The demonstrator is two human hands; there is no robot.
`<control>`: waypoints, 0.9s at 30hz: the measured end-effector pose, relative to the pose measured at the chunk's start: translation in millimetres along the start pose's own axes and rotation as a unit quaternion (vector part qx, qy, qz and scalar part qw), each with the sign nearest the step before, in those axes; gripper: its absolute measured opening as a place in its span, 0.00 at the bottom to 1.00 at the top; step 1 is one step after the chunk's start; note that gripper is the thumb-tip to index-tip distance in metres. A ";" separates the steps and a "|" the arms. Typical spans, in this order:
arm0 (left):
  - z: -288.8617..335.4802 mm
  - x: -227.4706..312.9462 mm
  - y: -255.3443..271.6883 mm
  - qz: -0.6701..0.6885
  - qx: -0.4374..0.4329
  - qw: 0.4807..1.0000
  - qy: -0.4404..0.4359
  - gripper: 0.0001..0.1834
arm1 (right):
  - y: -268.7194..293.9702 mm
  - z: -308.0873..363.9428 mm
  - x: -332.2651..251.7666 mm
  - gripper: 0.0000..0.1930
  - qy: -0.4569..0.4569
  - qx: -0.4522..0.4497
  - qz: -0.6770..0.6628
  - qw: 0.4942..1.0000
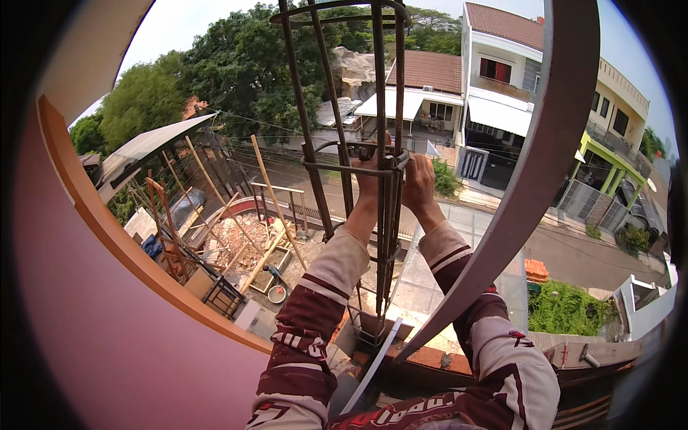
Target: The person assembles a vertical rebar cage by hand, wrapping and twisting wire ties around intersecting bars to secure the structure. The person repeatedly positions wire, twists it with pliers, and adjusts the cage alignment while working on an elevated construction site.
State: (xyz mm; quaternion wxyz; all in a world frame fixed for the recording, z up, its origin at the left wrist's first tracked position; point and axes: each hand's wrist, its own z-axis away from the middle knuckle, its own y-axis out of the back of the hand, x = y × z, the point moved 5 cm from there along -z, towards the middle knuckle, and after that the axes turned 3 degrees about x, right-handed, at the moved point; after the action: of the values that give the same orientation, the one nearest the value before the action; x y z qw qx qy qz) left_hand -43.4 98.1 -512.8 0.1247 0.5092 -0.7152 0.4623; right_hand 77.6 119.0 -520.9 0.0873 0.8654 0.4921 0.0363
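Upright before me stands a rebar column cage (pixel 383 236) of dark vertical bars, ringed by steel stirrups. Both my arms, in maroon and cream sleeves, reach up to one stirrup (pixel 349 169) at mid-height. My left hand (pixel 368 188) is raised among the bars, closed behind that stirrup. A dark rounded end shows by its fingers, too small to name, and bars partly cover the hand. On the cage's right side my right hand (pixel 420 185) curls its fingers at the stirrup's corner, against the vertical bars.
A grey slanting beam (pixel 512 222) passes close on my right. An orange-edged pink wall (pixel 136 287) curves along the left. Far below are bamboo poles (pixel 271 188), rubble (pixel 236 240), a bucket (pixel 276 294) and a street (pixel 566 254). Brickwork (pixel 441 360) edges the cage's foot.
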 end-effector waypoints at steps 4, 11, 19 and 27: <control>19.8 27.2 -12.5 -0.026 0.007 0.999 -0.043 0.06 | -0.1 -8.2 4.2 0.18 -0.078 -0.199 -0.280 0.936; 13.4 16.1 -24.5 0.078 0.021 0.990 0.117 0.09 | 14.5 -14.3 18.8 0.19 -0.302 -0.516 -0.479 0.642; 7.4 5.6 -13.3 0.060 0.046 0.997 0.030 0.14 | 56.0 13.7 -42.6 0.48 0.026 -0.011 0.110 0.994; 23.2 18.7 -11.5 -0.009 0.006 1.000 0.026 0.11 | 13.2 12.7 11.2 0.36 -0.079 -0.249 -0.235 0.936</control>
State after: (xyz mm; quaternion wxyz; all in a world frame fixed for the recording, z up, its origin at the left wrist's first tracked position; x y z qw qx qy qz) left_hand -35.4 67.7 -507.1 0.1445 0.5046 -0.7041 0.4784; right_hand 96.4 120.6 -531.2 0.3445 0.6758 0.6481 0.0679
